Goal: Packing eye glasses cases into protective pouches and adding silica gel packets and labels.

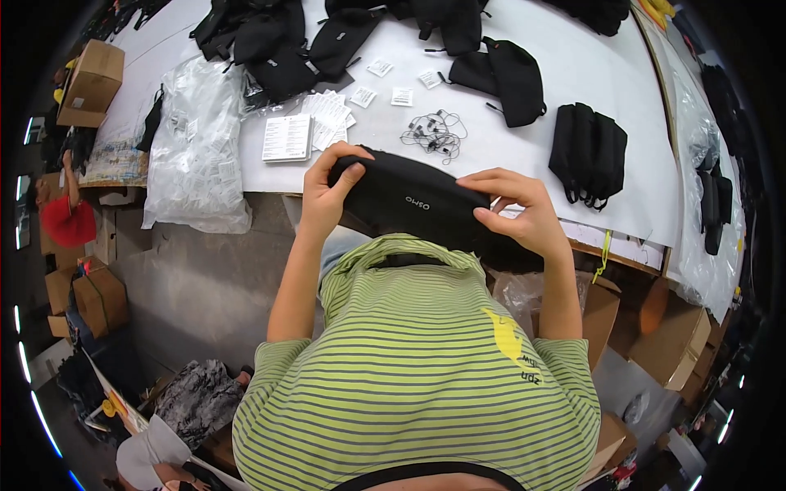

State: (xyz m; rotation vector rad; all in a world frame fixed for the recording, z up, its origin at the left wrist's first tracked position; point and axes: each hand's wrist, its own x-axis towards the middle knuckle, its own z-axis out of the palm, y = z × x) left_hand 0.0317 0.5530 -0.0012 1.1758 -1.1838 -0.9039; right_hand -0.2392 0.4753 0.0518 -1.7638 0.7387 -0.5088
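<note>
A long black fabric pouch (401, 204) with a small light logo is held up level at the table's near edge, in front of my body. At its left end, my left hand (332, 186) pinches the upper edge between thumb and fingers. My right hand (524, 211) grips the upper edge near the other end, its thumb on the front and its fingers behind. Just beyond the pouch lie a tangle of thin black cords (434, 135), a stack of printed white cards (287, 137) and several small white square packets (401, 96).
Several black pouches are heaped at the far side of the white table (573, 65). More black pouches (587, 155) lie in a row at right. A clear plastic bag (196, 147) hangs over the left edge. Cardboard boxes (671, 340) stand below. Other people are at left.
</note>
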